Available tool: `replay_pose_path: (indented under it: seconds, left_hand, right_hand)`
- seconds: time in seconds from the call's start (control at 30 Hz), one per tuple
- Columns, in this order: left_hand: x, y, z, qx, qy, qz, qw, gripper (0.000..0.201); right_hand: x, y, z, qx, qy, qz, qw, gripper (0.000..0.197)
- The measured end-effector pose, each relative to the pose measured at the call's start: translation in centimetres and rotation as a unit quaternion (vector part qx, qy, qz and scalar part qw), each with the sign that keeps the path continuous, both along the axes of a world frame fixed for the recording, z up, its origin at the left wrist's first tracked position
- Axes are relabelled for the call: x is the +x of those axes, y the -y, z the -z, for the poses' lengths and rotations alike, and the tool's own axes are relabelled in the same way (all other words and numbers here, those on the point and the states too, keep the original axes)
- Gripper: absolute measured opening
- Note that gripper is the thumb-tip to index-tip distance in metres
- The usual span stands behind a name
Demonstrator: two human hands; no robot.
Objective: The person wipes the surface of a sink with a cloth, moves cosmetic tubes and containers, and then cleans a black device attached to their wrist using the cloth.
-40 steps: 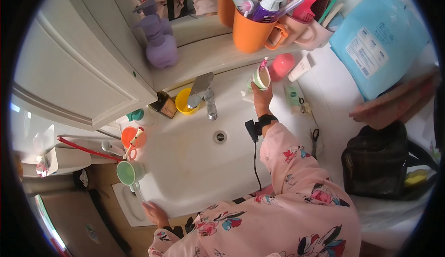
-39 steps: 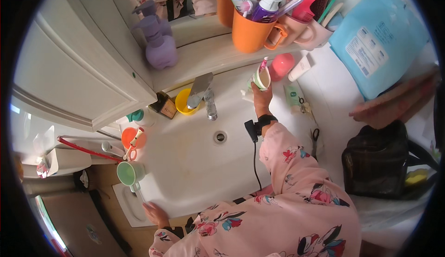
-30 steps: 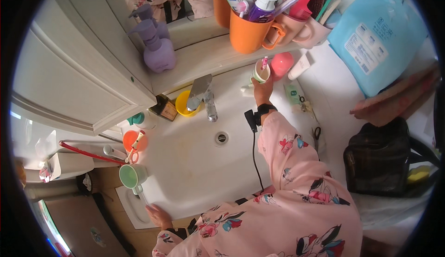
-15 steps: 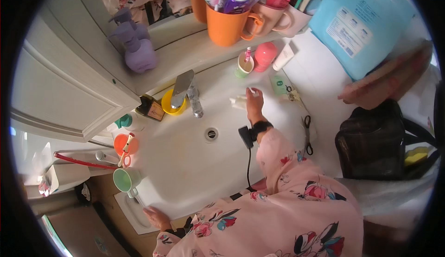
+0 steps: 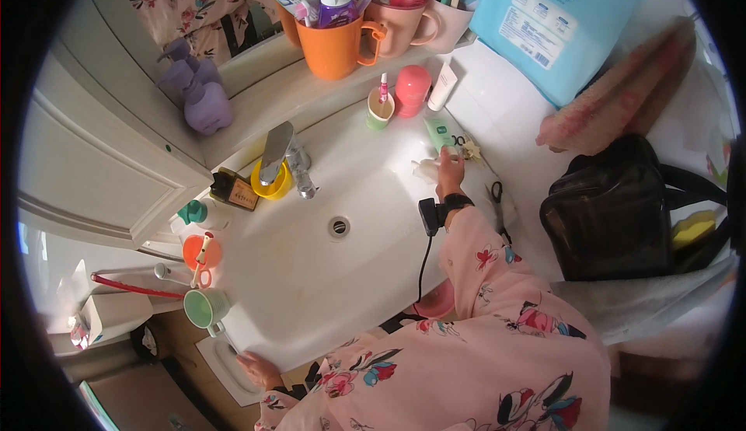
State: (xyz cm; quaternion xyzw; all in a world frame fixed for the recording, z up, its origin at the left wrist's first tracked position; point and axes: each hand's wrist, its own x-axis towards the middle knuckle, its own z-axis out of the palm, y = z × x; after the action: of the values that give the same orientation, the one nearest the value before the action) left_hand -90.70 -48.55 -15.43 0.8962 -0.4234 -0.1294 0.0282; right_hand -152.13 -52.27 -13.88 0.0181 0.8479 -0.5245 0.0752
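My right hand (image 5: 451, 173) reaches across the right part of the white sink (image 5: 303, 307). A crumpled white thing (image 5: 425, 170), its kind too blurred to make out, sticks out from under its curled fingers. The fingertips come up to the near end of a green tube (image 5: 443, 131); I cannot tell whether they touch it. Beside that tube are small black-handled scissors and a pale hair clip (image 5: 470, 150). Larger black scissors (image 5: 497, 205) lie along the right rim, close to my wrist. My left hand (image 5: 260, 370) rests on the front left rim, fingers stretched out and holding nothing.
A yellow cup (image 5: 270, 181) stands under the faucet (image 5: 277, 151). Along the back are a paper cup (image 5: 381, 111), a pink bottle (image 5: 412, 89) and a white tube (image 5: 442, 87). A green mug (image 5: 205, 308) sits left; a black bag (image 5: 610, 213) lies right.
My right hand has moved right across the sink toward the green tube, and the white thing has moved with it. The view has shifted slightly. My left hand stays on the rim.
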Motion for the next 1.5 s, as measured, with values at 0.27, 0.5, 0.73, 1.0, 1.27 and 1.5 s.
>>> replay_pose_path:
  seconds: [0.27,0.5,0.73,1.0,1.27,1.5]
  left_hand:
    - [1.8,-1.3,1.8,-0.069,0.005,0.05,0.996,0.048]
    - [1.2,-0.5,1.3,-0.035,-0.037,0.026,0.998,0.048]
    - [-1.9,0.2,-2.5,-0.002,-0.025,0.001,1.0,0.046]
    - [-0.9,-0.5,-1.1,-0.069,0.0,0.03,0.997,0.05]
    - [-1.0,-0.3,-0.6,-0.087,-0.016,0.029,0.996,0.043]
    - [-0.1,-0.6,0.0,-0.134,0.001,0.065,0.989,0.043]
  right_hand:
    - [5.5,-3.3,-4.9,-0.503,0.326,-0.087,0.795,0.036]
    - [11.5,-4.9,-8.4,-0.512,0.486,-0.364,0.607,0.04]
    - [14.0,-0.1,-14.5,-0.341,0.228,-0.413,0.813,0.044]
    - [16.3,9.5,-23.5,-0.104,-0.37,-0.465,0.798,0.036]
    - [17.3,12.3,-24.4,-0.057,-0.317,-0.484,0.813,0.042]
    - [24.0,3.5,-17.1,-0.065,-0.009,-0.767,0.638,0.05]
